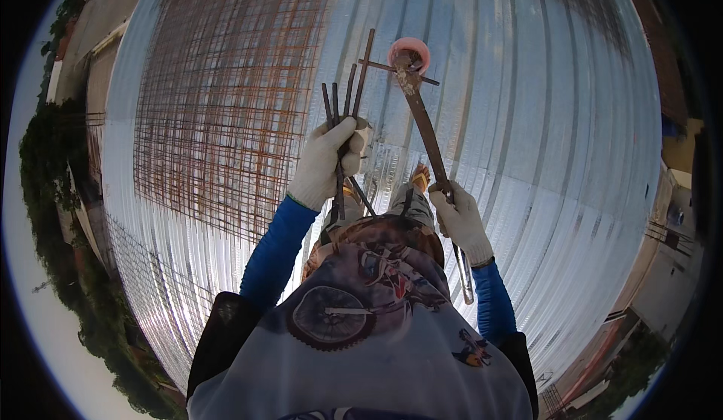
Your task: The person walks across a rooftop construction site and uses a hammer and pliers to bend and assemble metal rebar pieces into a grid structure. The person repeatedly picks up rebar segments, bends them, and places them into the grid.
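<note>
White-gloved, my left hand (329, 160) is closed around several short dark steel rods (350, 88) that fan out above the fingers; their lower ends stick out below the fist. My right hand (461, 220), gloved alike, grips a long brown-handled tool (428, 128) near its lower part. A shiny metal length (462, 273) shows below that hand. At the tool's far end, flecked with pale dirt, a dark head overlaps a pink round container (420, 43), and a short rod (375, 65) crosses there. Whether tool and container touch I cannot tell.
Ribbed, shiny metal decking (520, 141) spreads under my feet (420, 177). Rusty steel mesh (233, 81) lies over it on the left, with more mesh (580, 2) at the far right. Trees (53, 164) and buildings stand beyond the edges.
</note>
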Motion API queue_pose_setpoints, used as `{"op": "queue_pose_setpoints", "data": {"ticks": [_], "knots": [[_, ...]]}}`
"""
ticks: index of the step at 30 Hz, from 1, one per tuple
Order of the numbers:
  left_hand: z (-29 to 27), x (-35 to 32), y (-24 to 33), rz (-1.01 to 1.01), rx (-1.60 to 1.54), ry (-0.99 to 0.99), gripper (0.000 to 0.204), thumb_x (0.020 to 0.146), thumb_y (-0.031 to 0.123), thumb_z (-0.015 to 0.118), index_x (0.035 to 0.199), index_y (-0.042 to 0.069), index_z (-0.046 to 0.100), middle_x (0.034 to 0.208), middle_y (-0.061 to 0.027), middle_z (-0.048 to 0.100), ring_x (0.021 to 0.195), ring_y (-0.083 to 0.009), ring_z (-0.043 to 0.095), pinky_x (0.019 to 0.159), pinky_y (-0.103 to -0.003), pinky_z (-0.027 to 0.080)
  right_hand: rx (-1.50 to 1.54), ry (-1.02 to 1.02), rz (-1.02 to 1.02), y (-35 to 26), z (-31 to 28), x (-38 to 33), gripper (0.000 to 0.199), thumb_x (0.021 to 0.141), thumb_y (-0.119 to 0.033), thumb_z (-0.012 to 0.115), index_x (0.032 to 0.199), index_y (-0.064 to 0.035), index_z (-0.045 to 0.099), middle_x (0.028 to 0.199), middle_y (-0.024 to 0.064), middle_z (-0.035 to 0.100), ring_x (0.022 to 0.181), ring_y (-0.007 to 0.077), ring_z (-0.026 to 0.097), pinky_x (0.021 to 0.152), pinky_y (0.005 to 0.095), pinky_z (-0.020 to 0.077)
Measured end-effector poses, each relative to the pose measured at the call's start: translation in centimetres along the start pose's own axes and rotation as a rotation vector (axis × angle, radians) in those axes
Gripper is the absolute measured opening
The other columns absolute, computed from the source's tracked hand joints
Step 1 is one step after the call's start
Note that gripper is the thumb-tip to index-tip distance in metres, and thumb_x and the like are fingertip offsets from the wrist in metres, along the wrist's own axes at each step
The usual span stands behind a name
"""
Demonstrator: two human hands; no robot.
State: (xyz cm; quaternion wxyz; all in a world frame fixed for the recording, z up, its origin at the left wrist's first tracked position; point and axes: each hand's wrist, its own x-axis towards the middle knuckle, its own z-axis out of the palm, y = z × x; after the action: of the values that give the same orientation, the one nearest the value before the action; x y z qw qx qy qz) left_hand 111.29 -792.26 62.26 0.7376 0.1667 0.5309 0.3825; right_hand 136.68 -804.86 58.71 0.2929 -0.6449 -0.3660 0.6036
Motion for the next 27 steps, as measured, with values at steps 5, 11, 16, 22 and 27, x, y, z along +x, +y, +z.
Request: {"op": "queue_pose_setpoints", "data": {"ticks": [5,11,16,22,27], "knots": [[1.2,-0.6,-0.7,-0.006,0.036,0.0,0.024,0.106,0.021,0.06,0.111,-0.001,0.066,0.072,-0.0009,0.061,0.047,-0.0077,0.048,0.041,-0.021,0.037,-0.063,-0.019,0.089,-0.7,0.4,0.7,0.046,0.1,-0.035,0.064,0.126,0.0028,0.064,0.09,0.0066,0.071,0.08,0.0115,0.065,0.074,0.0296,0.0523],[2.0,-0.8,-0.4,0.031,0.062,-0.063,0.023,0.104,0.021,0.062,0.11,-0.001,0.066,0.072,-0.0006,0.061,0.047,-0.0073,0.049,0.041,-0.022,0.038,-0.143,0.088,-0.048,-1.4,0.3,0.7,0.035,0.101,-0.032,0.062,0.116,-0.0004,0.065,0.07,0.0027,0.059,0.061,0.0102,0.056,0.057,0.0299,0.0452],[2.2,-0.3,-1.1,0.075,0.123,-0.028,0.023,0.104,0.021,0.062,0.108,-0.001,0.067,0.072,-0.0006,0.06,0.048,-0.0066,0.049,0.041,-0.021,0.037,-0.401,0.15,-0.138,-0.6,-0.5,1.1,0.038,0.101,-0.034,0.063,0.116,0.0008,0.064,0.073,0.0087,0.059,0.069,0.0171,0.06,0.066,0.0354,0.0478],[4.7,-0.7,-3.0,0.158,0.126,0.079,0.022,0.103,0.021,0.063,0.107,0.0,0.068,0.071,0.0,0.06,0.048,-0.0053,0.048,0.041,-0.021,0.037,-0.288,0.108,-0.05,-1.5,1.1,0.6,0.044,0.1,-0.035,0.063,0.124,0.0022,0.06,0.09,0.0217,0.072,0.083,0.0365,0.072,0.073,0.0431,0.0538],[6.7,-0.7,-4.5,0.224,0.053,0.1,0.022,0.103,0.02,0.063,0.109,0.0,0.067,0.071,0.0,0.059,0.05,-0.0055,0.047,0.043,-0.022,0.037,-0.107,0.119,-0.032,1.8,3.8,1.1,0.043,0.1,-0.036,0.063,0.121,0.0014,0.06,0.088,0.0205,0.071,0.082,0.0384,0.072,0.074,0.0439,0.0536]]}}
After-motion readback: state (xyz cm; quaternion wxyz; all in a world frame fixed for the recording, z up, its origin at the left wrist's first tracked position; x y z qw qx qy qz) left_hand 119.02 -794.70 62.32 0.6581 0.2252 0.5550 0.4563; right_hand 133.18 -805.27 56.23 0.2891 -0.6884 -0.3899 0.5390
